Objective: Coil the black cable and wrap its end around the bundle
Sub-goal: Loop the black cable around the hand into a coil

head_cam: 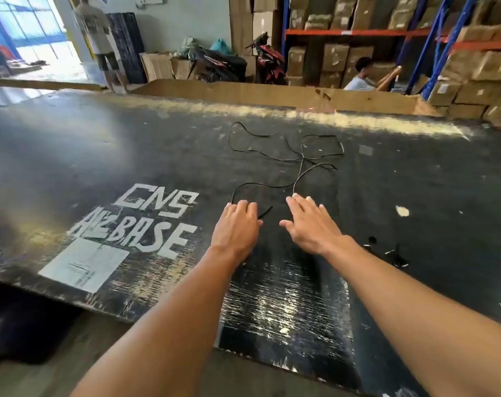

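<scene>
Black cable (283, 159): a thin, dark cord lying loose and uncoiled on the black board (129, 144), sprawled in open, irregular loops from the middle of the board back toward the person.

Near end: a short free tip (266, 212) lies on the board between the two hands, just beside the left fingers.

Second strand: a paler-looking run of the cable (299, 179) curves down to the right fingertips; whether this is the other end cannot be told.

Likely handling: judged light, limp and very flexible; it should bend into small loops without resistance, yet it holds faint kinks and may spring open or tangle where strands cross.

Grip advice: take the free tip in a fingertip pinch and feed loops into the other hand; being thin and flat on the surface, it may need a nail or a slide to lift.

Left hand (238, 224): palm down, fingers together and slightly curled over the cable's near curve; touching or just above it, which of the two is not clear. Nothing pinched yet.

Right hand (309, 222): palm down, fingers spread, tips at the second strand; not closed on it.

Board markings: white stencilled lettering (146, 216) and a white label (83, 265), left of the hands, well clear of the cable.

Task stage: coiling not yet begun.
</scene>
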The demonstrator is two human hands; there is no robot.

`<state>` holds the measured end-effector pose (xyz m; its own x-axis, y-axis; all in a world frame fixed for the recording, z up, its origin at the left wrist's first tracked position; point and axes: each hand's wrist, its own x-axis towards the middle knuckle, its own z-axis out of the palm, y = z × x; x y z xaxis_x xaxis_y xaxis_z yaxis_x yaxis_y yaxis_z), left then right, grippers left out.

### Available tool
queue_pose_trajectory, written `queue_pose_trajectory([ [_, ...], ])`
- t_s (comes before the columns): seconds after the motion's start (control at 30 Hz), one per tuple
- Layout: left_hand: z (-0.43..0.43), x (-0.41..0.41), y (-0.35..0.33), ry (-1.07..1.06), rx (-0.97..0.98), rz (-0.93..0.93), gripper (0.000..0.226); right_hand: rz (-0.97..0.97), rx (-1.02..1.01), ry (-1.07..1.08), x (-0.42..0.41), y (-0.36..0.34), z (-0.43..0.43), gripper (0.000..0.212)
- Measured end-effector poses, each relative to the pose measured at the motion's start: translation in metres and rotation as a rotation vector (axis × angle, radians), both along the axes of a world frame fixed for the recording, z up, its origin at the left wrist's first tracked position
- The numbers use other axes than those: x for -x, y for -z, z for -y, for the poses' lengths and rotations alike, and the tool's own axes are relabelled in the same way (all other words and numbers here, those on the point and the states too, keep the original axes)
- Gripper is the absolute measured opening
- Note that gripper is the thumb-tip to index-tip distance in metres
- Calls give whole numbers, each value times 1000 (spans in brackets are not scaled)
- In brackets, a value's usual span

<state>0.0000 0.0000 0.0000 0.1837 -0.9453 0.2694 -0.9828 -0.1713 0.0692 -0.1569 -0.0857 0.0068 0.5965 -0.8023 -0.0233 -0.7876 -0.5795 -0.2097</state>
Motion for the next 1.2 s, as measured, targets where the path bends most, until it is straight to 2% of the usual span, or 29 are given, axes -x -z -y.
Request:
queue_pose_trajectory([
  [0.1, 19, -9, 6, -2, 16, -67, 26, -7, -24, -14, -12, 8, 12, 63],
  [0.3, 65, -22, 16, 16, -59, -218, 26, -2, -93, 11, -38, 23, 43, 56],
  [0.57, 106, -35, 24, -19, -186, -314, 23, 53, -160, 82, -51, 32, 73, 55],
  [0.63, 110, -35, 26, -52, -131, -493, 23, 124, -190, 92, -54, 35, 74, 53],
  [0.73, 117, -33, 22, -166, 55, -993, 16, 260, -267, 95, -62, 37, 72, 42],
  [0.83, 127, -33, 11, -234, 161, -1336, 21, 453, -409, 107, -65, 39, 68, 31],
  [0.9, 131, -37, 2, -240, 229, -1439, 21, 622, -485, 111, -62, 35, 64, 23],
  [1.0, 131, -43, -8, -259, 329, -1501, 15, 826, -672, 109, -55, 20, 58, 31],
  [1.07, 129, -41, -16, -260, 388, -1583, 13, 952, -779, 97, -50, 13, 58, 26],
  [1.2, 119, -32, -28, -244, 499, -1788, 11, 1067, -794, 82, -39, 3, 58, 19],
])
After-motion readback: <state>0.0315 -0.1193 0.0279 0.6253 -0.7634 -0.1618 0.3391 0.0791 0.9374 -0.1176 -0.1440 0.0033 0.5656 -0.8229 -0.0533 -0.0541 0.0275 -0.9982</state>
